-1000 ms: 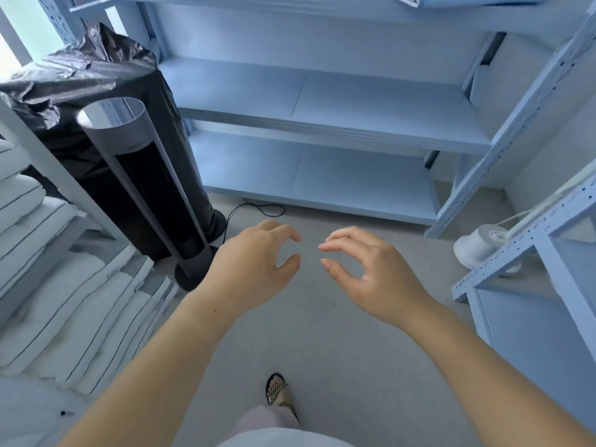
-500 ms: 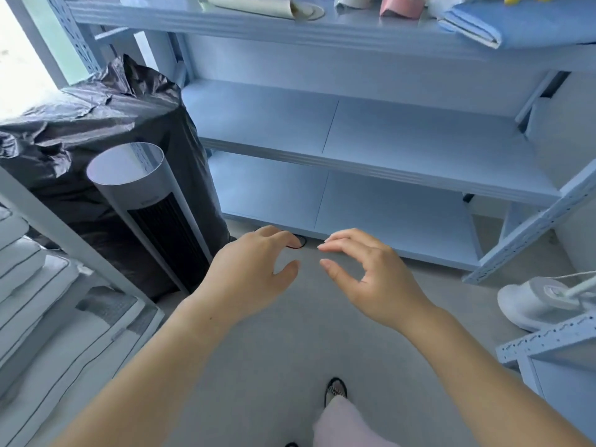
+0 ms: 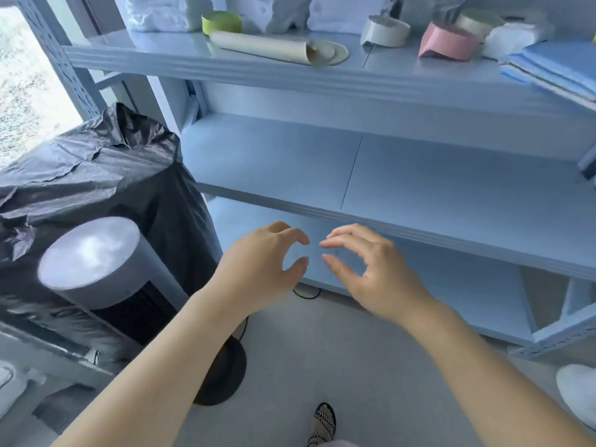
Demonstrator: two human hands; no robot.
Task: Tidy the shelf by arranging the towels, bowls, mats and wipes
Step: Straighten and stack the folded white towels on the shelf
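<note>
1. step in hand: judged to be the approach to the shelf, with no item yet taken up.
2. left hand (image 3: pixel 261 262): held low before the bottom boards; fingers loosely curled, thumb and fingertips apart, nothing gripped.
3. right hand (image 3: pixel 371 269): just beside the left, the fingertips of the two nearly meeting; likewise loosely curled, with nothing held.
4. top shelf board (image 3: pixel 225 72): the task's things are all seen here, well above and beyond both hands, with the middle shelf board (image 3: pixel 419 188) between.
5. rolled mat (image 3: pixel 267 46): cream, laid on its side near the front edge, left of centre, partly unrolled at its right end.
6. yellow-green bowl (image 3: pixel 222 22): set just behind the mat.
7. white bowl (image 3: pixel 385 31) and pink bowl (image 3: pixel 446 41): both tipped on their sides, right of the mat.
8. blue folded towels (image 3: pixel 554 67): stacked at far right, overhanging the front edge.
9. white packs (image 3: pixel 161 11): at the back; taken for wipes, though the detail is too blurred to confirm.
10. next move, as judged: both hands are to be raised and carried forward to the top board, probably to the mat, which lies nearest.
</note>
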